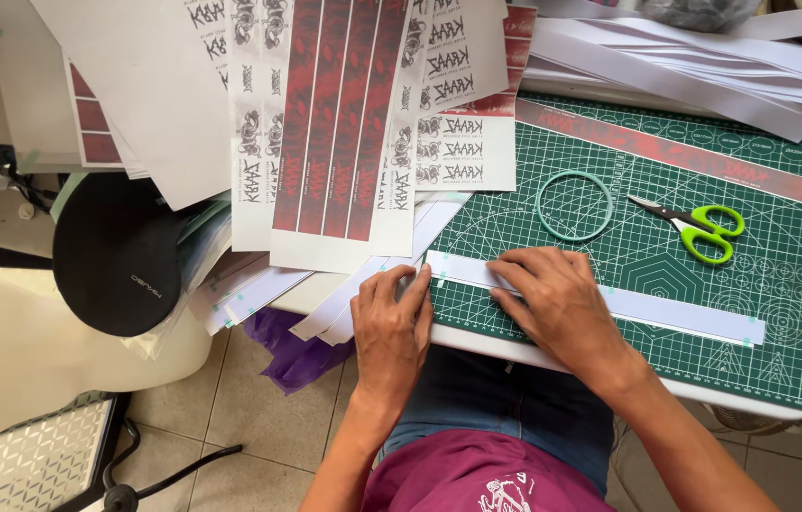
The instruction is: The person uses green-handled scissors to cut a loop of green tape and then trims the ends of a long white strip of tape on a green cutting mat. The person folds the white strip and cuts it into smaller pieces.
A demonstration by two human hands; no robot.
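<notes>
A long white paper strip (676,314) lies across the green cutting mat (780,275), running from the mat's left edge toward the right. My left hand (389,330) rests flat at the strip's left end, fingers together on the mat's edge. My right hand (557,301) presses down on the strip just right of it, fingers spread toward the left end. Neither hand grips anything. Green-handled scissors (700,228) lie beyond my right hand, beside a thin mint-green ring (574,206).
Printed sheets with dark red bands (334,123) overlap the mat's left side. A red printed strip (666,150) lies at the mat's far edge, white paper strips (704,66) piled behind. A black round pad (116,251) and purple cloth (296,356) sit left, over tiled floor.
</notes>
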